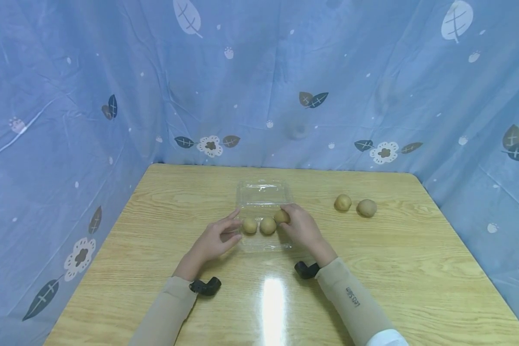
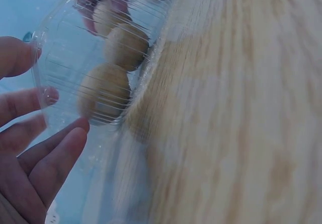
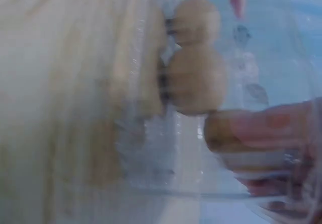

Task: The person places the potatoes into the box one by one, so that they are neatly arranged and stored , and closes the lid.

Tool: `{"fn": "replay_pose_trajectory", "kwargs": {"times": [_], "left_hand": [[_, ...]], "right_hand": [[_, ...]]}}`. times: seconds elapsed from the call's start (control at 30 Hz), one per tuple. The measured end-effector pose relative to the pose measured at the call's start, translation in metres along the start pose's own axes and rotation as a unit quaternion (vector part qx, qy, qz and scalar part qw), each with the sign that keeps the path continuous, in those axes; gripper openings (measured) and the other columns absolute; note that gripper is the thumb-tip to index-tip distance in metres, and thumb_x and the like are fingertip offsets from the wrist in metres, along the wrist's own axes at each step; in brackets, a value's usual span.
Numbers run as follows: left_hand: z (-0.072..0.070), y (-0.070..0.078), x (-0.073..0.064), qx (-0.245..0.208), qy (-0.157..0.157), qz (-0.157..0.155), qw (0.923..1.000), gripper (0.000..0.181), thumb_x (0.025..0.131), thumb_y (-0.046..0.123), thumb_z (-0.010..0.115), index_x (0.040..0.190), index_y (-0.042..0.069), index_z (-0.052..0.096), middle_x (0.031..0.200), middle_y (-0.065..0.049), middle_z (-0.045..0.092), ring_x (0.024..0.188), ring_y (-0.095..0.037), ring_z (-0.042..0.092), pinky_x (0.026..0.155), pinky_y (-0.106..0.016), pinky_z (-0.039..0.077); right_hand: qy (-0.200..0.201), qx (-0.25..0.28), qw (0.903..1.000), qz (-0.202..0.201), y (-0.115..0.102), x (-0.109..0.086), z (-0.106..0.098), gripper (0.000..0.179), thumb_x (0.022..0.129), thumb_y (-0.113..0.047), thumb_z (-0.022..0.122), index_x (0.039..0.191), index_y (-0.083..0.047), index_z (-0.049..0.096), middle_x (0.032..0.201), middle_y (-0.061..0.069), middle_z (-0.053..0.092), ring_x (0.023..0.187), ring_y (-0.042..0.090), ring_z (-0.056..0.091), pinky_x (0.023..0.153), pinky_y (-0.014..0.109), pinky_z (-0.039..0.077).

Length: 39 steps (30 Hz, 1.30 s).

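A clear plastic clamshell box [image 1: 265, 247] lies with its lid raised back, and two round, yellow-brown potatoes [image 1: 267, 225] sit side by side in its base. At the box's right end my right hand [image 1: 303, 228] pinches a third potato [image 1: 281, 216] between thumb and fingers, over the base. My left hand [image 1: 216, 240] is at the left end, fingers spread and fairly straight, fingertips right at the plastic wall. Through that wall, the left wrist view shows the nearest potato [image 2: 104, 93]. The right wrist view is blurred, with the right hand [image 3: 276, 138] seen through the plastic.
Two more potatoes, one lighter [image 1: 343, 202] and one browner [image 1: 366, 207], lie on the wooden table [image 1: 393, 269] to the right of the box. A blue patterned curtain [image 1: 259, 86] hangs behind the table and along both sides.
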<state>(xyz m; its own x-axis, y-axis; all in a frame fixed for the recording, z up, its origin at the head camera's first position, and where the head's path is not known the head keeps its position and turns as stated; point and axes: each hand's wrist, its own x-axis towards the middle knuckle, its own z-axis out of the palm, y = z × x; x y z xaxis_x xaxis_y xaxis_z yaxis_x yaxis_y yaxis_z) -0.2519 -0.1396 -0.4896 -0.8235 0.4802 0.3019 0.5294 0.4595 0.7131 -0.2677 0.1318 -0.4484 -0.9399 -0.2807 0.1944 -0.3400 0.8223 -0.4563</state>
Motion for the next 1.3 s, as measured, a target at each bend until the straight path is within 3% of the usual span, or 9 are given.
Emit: {"fn": "replay_pose_trajectory", "kwargs": {"times": [0.23,0.5,0.67,0.8,1.17,1.3], "left_hand": [[0.001,0.000,0.001,-0.007,0.005,0.001,1.0000,0.040,0.090,0.020,0.064,0.125,0.001,0.058,0.154,-0.007,0.030,0.112,-0.027,0.063,0.091,-0.027,0.055],[-0.001,0.001,0.000,-0.001,-0.003,-0.008,1.0000,0.042,0.091,0.026,0.063,0.126,0.002,0.058,0.155,-0.003,0.028,0.113,-0.025,0.062,0.093,-0.027,0.054],[-0.001,0.000,0.000,0.003,-0.002,-0.008,1.0000,0.041,0.092,0.026,0.063,0.126,0.003,0.058,0.155,-0.003,0.029,0.114,-0.026,0.061,0.093,-0.027,0.054],[0.000,-0.001,0.001,0.008,-0.001,-0.001,1.0000,0.040,0.091,0.024,0.064,0.125,0.003,0.058,0.154,-0.005,0.030,0.113,-0.027,0.062,0.093,-0.029,0.054],[0.001,0.000,0.002,0.013,-0.001,-0.001,0.9999,0.039,0.091,0.022,0.064,0.124,0.002,0.058,0.154,-0.007,0.030,0.112,-0.027,0.062,0.095,-0.031,0.053],[0.001,0.000,0.002,0.011,0.000,0.002,0.9999,0.039,0.091,0.021,0.064,0.124,0.002,0.058,0.154,-0.010,0.031,0.111,-0.028,0.062,0.095,-0.032,0.053]], "right_hand": [[-0.045,0.006,0.9990,0.002,0.000,0.004,-0.009,0.051,0.081,-0.009,0.073,0.128,-0.001,0.056,0.131,0.017,0.058,0.121,0.033,0.055,0.104,0.046,0.046],[-0.064,-0.023,0.9974,-0.022,0.000,0.010,-0.011,0.049,0.081,-0.009,0.073,0.126,-0.001,0.058,0.128,0.016,0.060,0.118,0.033,0.057,0.102,0.045,0.048],[-0.067,-0.034,0.9963,-0.044,0.000,0.013,-0.008,0.034,0.079,-0.008,0.073,0.111,-0.004,0.064,0.109,0.010,0.067,0.098,0.025,0.063,0.086,0.039,0.056],[-0.075,-0.042,0.9949,-0.054,-0.001,0.014,-0.005,0.030,0.078,-0.005,0.074,0.106,-0.004,0.065,0.100,0.007,0.066,0.087,0.020,0.060,0.075,0.034,0.055],[-0.088,-0.072,0.9917,-0.059,-0.002,0.016,-0.004,0.034,0.077,-0.007,0.076,0.108,-0.003,0.065,0.097,0.009,0.066,0.087,0.020,0.059,0.076,0.035,0.055],[-0.085,-0.072,0.9920,-0.060,-0.001,0.016,-0.003,0.040,0.077,-0.007,0.075,0.115,-0.002,0.063,0.106,0.012,0.067,0.095,0.024,0.062,0.084,0.037,0.056]]}}
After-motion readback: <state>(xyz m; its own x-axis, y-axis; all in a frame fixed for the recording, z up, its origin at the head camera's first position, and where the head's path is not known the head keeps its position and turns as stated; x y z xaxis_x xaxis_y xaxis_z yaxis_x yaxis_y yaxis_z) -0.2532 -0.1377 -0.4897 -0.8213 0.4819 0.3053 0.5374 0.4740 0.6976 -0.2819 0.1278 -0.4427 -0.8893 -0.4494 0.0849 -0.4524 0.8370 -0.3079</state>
